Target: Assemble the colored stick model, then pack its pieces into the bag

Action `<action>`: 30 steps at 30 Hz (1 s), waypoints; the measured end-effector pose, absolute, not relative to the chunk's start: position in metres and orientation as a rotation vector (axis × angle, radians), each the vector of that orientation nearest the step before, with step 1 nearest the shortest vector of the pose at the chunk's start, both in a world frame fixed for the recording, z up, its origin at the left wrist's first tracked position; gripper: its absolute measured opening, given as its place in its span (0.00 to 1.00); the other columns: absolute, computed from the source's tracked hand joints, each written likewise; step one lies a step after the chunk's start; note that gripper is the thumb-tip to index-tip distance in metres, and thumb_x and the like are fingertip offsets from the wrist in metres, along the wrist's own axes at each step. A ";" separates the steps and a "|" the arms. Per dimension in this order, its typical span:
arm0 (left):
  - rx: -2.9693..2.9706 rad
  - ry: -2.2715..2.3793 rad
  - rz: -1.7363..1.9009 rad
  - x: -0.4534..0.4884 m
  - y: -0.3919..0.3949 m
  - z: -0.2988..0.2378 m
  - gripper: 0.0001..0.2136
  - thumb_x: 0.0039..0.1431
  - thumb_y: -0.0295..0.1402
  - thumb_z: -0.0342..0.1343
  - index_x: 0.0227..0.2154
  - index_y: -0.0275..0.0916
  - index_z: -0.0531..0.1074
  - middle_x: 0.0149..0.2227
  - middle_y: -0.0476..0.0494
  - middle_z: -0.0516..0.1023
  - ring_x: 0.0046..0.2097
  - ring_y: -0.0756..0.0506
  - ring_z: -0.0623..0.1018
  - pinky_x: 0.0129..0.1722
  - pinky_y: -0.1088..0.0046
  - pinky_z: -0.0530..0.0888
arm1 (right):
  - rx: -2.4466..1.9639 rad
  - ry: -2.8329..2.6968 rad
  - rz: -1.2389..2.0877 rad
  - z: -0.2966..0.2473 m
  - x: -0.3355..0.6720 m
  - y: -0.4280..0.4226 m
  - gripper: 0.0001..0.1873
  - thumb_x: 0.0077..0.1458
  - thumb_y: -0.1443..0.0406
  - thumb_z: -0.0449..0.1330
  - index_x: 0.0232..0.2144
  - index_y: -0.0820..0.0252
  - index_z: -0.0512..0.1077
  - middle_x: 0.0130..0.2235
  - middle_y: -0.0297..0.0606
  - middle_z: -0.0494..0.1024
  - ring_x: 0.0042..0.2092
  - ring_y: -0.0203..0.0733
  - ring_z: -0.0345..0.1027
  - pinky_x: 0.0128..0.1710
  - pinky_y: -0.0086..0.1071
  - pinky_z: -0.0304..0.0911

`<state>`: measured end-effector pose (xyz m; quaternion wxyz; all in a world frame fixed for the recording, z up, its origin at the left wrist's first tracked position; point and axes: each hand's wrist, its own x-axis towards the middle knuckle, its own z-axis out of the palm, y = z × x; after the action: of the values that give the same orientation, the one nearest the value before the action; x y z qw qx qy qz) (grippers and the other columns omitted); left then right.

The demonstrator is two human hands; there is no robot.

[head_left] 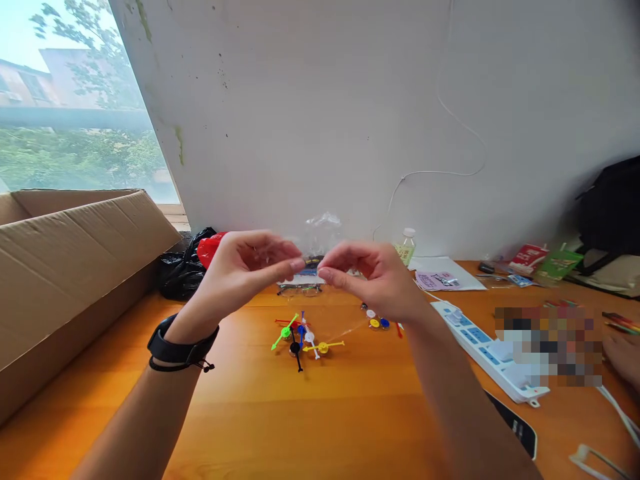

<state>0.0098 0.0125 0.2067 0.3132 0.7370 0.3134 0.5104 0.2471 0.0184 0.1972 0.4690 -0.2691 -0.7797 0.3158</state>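
My left hand (250,270), with a black band (183,343) on its wrist, hangs above the table with fingers curled and the thumb against the fingertips. My right hand (377,280) mirrors it, thumb and fingertips pinched, a small gap from the left. Anything between the fingertips is too small or hidden to make out. Below them on the wood lies a cluster of arrow-shaped plastic spinners: green (285,332), black (295,348), white (309,338), yellow (324,348), plus red and blue ones partly covered. Small round pieces, including a yellow disc (375,323) and a blue disc (385,323), lie under my right hand.
A cardboard box (75,267) and a black plastic bag (177,275) stand left. Behind my hands are eyeglasses (300,291) and a clear bag (324,230). A bottle (407,248), power strip (487,350) and phone (515,423) lie right, near another person's hand (623,357).
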 end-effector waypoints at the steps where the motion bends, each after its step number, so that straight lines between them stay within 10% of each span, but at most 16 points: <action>1: 1.892 0.803 1.398 0.012 0.012 0.206 0.11 0.61 0.39 0.70 0.42 0.38 0.83 0.36 0.42 0.86 0.35 0.46 0.84 0.35 0.73 0.81 | -0.623 -1.838 0.776 0.194 0.245 0.021 0.10 0.62 0.57 0.72 0.35 0.56 0.81 0.33 0.34 0.81 0.35 0.39 0.73 0.36 0.34 0.69; 4: 1.887 0.718 1.321 0.019 0.011 0.203 0.14 0.66 0.41 0.66 0.48 0.39 0.83 0.39 0.40 0.86 0.40 0.44 0.85 0.41 0.70 0.83 | -0.554 -1.685 0.752 0.188 0.243 0.028 0.09 0.60 0.57 0.73 0.34 0.55 0.80 0.32 0.33 0.80 0.33 0.38 0.72 0.34 0.34 0.70; 14: 2.138 0.845 1.191 0.025 0.027 0.190 0.14 0.60 0.40 0.70 0.25 0.36 0.80 0.24 0.48 0.79 0.27 0.51 0.73 0.26 0.76 0.69 | -0.589 -1.838 0.503 0.203 0.255 0.018 0.17 0.58 0.62 0.73 0.48 0.52 0.77 0.42 0.36 0.80 0.43 0.44 0.75 0.44 0.37 0.73; 18: 2.296 0.900 1.158 0.026 0.024 0.189 0.19 0.65 0.41 0.66 0.21 0.36 0.73 0.20 0.53 0.70 0.25 0.53 0.65 0.26 0.75 0.62 | -0.675 -2.025 0.369 0.208 0.257 0.007 0.04 0.63 0.66 0.67 0.42 0.53 0.79 0.39 0.35 0.81 0.41 0.44 0.74 0.43 0.38 0.72; 30: 2.241 0.679 0.860 0.013 0.023 0.196 0.15 0.72 0.40 0.58 0.55 0.40 0.79 0.49 0.39 0.85 0.50 0.41 0.83 0.50 0.68 0.79 | -0.782 -2.001 0.347 0.213 0.259 -0.011 0.02 0.68 0.65 0.61 0.40 0.53 0.72 0.43 0.38 0.83 0.46 0.48 0.78 0.44 0.38 0.72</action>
<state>0.0129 0.0227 0.1959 0.3177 0.8518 0.2581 0.3269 0.2593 -0.0114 0.2134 0.4641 -0.3182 -0.8145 0.1413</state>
